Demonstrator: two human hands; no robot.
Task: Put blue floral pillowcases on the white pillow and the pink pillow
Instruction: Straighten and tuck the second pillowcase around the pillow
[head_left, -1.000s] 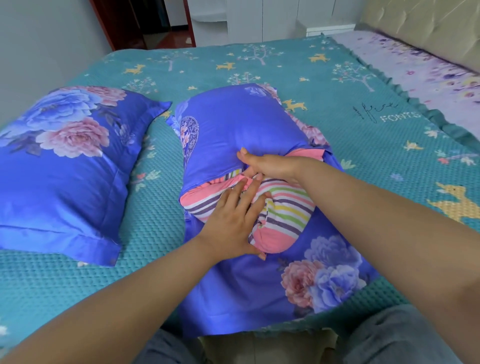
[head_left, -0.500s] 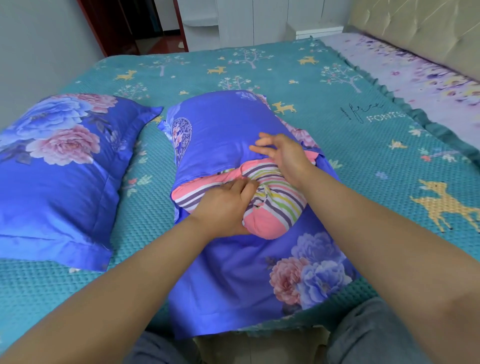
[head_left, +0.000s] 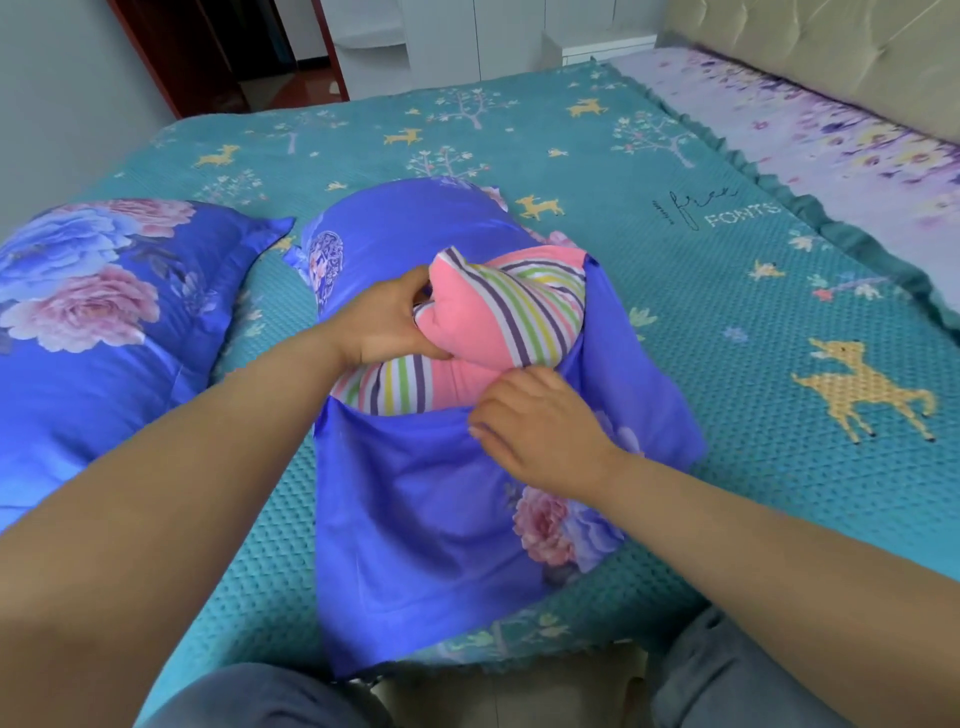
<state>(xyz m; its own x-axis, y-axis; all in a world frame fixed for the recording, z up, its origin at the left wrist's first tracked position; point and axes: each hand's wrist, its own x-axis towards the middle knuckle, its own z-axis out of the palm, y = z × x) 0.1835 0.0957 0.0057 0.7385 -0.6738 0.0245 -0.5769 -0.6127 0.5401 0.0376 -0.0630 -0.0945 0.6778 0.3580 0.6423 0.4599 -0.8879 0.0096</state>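
Gripping the pink pillow (head_left: 498, 312), left hand (head_left: 382, 325) hides its fingertips; right hand (head_left: 540, 426) pinches the pillowcase (head_left: 415, 493).

**Around the bed**

We see a teal quilted bedspread (head_left: 597, 171) printed with yellow deer, small trees and the word "FONTS". Along its right edge lies a lilac floral sheet (head_left: 831, 135), just beside a beige tufted headboard (head_left: 831, 47). Beyond the far edge of the bed we make out white cabinets (head_left: 467, 36) and a dark red door frame (head_left: 150, 57) against a grey wall (head_left: 62, 104). Grey trousers (head_left: 737, 680) show at the bottom.
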